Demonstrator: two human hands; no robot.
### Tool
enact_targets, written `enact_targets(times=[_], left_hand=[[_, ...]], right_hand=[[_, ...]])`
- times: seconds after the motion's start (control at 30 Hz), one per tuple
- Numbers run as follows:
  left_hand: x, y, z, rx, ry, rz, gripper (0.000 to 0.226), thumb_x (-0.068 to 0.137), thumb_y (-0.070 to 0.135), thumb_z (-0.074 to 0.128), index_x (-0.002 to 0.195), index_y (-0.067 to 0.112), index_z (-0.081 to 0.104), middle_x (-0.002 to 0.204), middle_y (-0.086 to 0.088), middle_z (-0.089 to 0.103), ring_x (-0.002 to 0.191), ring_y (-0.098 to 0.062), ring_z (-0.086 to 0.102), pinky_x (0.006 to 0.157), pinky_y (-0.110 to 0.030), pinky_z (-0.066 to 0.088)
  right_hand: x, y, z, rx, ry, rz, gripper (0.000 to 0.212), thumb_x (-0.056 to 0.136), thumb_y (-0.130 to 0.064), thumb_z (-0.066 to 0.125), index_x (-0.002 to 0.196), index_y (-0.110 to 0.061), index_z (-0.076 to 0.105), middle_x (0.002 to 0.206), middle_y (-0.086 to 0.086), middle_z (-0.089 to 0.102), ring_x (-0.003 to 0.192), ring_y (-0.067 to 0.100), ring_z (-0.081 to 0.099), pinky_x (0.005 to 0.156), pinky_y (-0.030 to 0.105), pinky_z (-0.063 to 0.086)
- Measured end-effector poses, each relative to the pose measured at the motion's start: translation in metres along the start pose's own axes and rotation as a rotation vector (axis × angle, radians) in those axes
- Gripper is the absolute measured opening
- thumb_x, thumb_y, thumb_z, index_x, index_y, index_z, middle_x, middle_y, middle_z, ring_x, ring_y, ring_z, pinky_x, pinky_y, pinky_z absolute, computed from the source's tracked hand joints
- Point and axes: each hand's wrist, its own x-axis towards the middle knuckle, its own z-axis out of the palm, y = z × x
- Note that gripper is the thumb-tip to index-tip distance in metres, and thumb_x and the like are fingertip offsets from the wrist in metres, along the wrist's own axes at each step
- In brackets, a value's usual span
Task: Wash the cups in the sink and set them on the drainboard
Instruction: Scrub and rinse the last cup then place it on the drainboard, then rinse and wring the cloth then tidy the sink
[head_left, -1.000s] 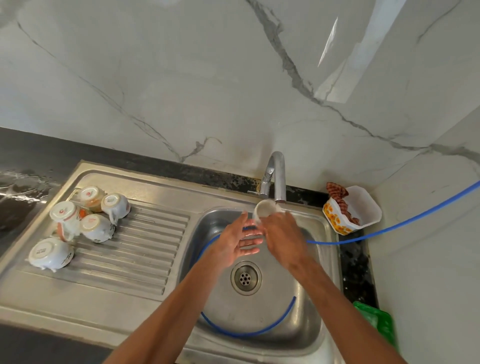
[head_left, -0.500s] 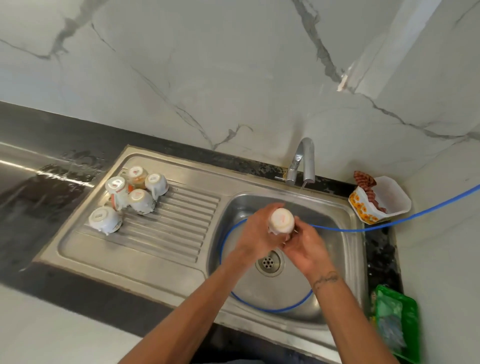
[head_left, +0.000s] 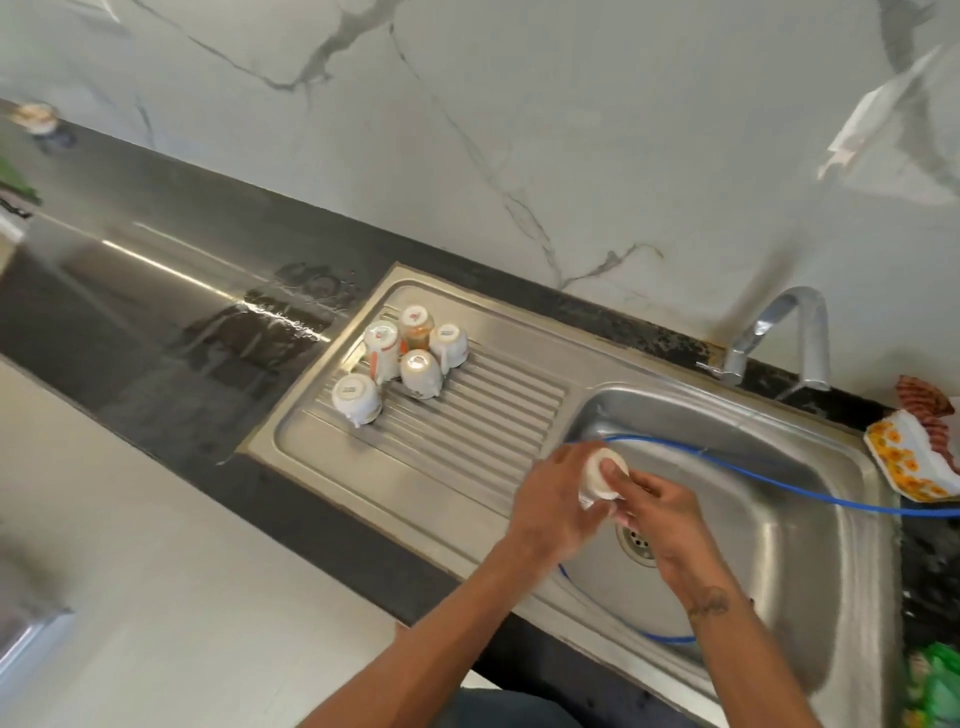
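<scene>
Both hands hold one white cup (head_left: 602, 475) upside down over the sink (head_left: 810, 519): left hand (head_left: 553, 506) fingers curl around its side, right hand (head_left: 657, 506) fingers pinch its rim.

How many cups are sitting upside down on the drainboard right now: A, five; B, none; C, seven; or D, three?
A: five cups stand bottom-up in a cluster at the far left end of the drainboard, while a sixth cup is gripped between the left hand and right hand over the sink.
</scene>
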Motion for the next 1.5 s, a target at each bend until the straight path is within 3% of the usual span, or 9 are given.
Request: enact_targets(times=[0.13,0.33,0.47,0.67,0.83,1.03,1.13,1.3,1.5], left_hand=[[-0.007,-0.068,-0.065,0.003,0.121,-0.049,0.064,0.086,0.039,0.081,0.143,0.026,0.058,0.137,0.004,0.064,0.12,-0.015,0.053,0.1,-0.006,0.027],[-0.008,-0.163,-0.141,-0.076,0.203,-0.2,0.06,0.087,0.031,0.083,0.141,0.031,0.056,0.126,0.013,0.051,0.113,-0.005,0.05,0.094,-0.001,0.032],[-0.004,-0.186,-0.167,-0.218,0.258,-0.266,0.05,0.092,0.021,0.079,0.134,0.037,0.057,0.12,0.033,0.057,0.116,0.003,0.058,0.099,-0.016,0.048],[-0.003,-0.205,-0.167,-0.308,0.232,-0.284,0.054,0.099,0.006,0.065,0.143,0.034,0.054,0.133,0.021,0.063,0.124,-0.005,0.062,0.101,-0.043,0.058],[0.004,-0.203,-0.166,-0.307,0.227,-0.282,0.046,0.098,0.013,0.07,0.139,0.031,0.057,0.127,0.01,0.056,0.111,-0.008,0.065,0.093,-0.033,0.06],[-0.001,-0.197,-0.159,-0.313,0.211,-0.29,0.061,0.096,0.014,0.074,0.151,0.017,0.048,0.138,-0.005,0.052,0.111,-0.013,0.065,0.083,-0.018,0.055],[-0.001,-0.183,-0.152,-0.28,0.228,-0.238,0.05,0.097,0.014,0.072,0.143,0.018,0.052,0.131,-0.01,0.056,0.105,-0.022,0.067,0.081,-0.034,0.061],[0.015,-0.114,-0.115,-0.309,0.0,-0.104,0.028,0.102,0.014,0.064,0.13,0.02,0.06,0.101,-0.001,0.07,0.088,-0.012,0.068,0.067,-0.004,0.049],[0.015,-0.045,-0.023,-0.365,-0.252,-0.116,0.033,0.096,0.007,0.071,0.121,0.027,0.067,0.091,0.004,0.075,0.083,-0.009,0.074,0.073,-0.01,0.053]], right_hand=[[0.012,-0.005,0.099,0.03,-0.132,0.04,0.037,0.086,-0.034,0.083,0.109,-0.005,0.078,0.098,0.016,0.081,0.093,0.029,0.075,0.091,0.041,0.06],[0.024,0.001,0.24,-0.11,-0.174,-0.011,0.032,0.088,-0.041,0.081,0.109,-0.018,0.08,0.095,-0.001,0.082,0.095,0.02,0.078,0.086,0.035,0.061],[0.032,0.005,0.293,-0.141,-0.117,-0.03,0.026,0.091,-0.042,0.078,0.109,-0.023,0.08,0.097,-0.007,0.082,0.094,0.011,0.077,0.092,0.039,0.062],[0.048,0.006,0.322,-0.214,0.09,-0.032,0.014,0.094,-0.038,0.072,0.103,-0.029,0.077,0.096,-0.011,0.079,0.092,0.007,0.074,0.093,0.043,0.061],[0.054,0.002,0.327,-0.314,0.173,-0.045,0.036,0.092,-0.037,0.073,0.125,-0.022,0.071,0.116,-0.005,0.074,0.106,0.012,0.07,0.098,0.038,0.058],[0.047,-0.003,0.315,-0.261,0.227,-0.028,0.039,0.09,-0.036,0.074,0.125,-0.02,0.069,0.117,-0.002,0.073,0.108,0.017,0.069,0.098,0.037,0.056],[0.039,0.001,0.291,-0.211,0.225,-0.01,0.03,0.089,-0.039,0.072,0.116,-0.024,0.072,0.114,-0.007,0.074,0.105,0.014,0.07,0.097,0.04,0.059],[0.015,0.007,0.203,-0.158,0.296,-0.084,0.013,0.091,-0.033,0.07,0.096,-0.024,0.078,0.093,-0.007,0.079,0.088,0.006,0.074,0.088,0.03,0.06],[-0.01,0.039,0.061,0.012,0.42,-0.013,0.017,0.088,-0.019,0.067,0.073,-0.017,0.076,0.078,0.012,0.078,0.07,0.017,0.07,0.079,0.046,0.06]])
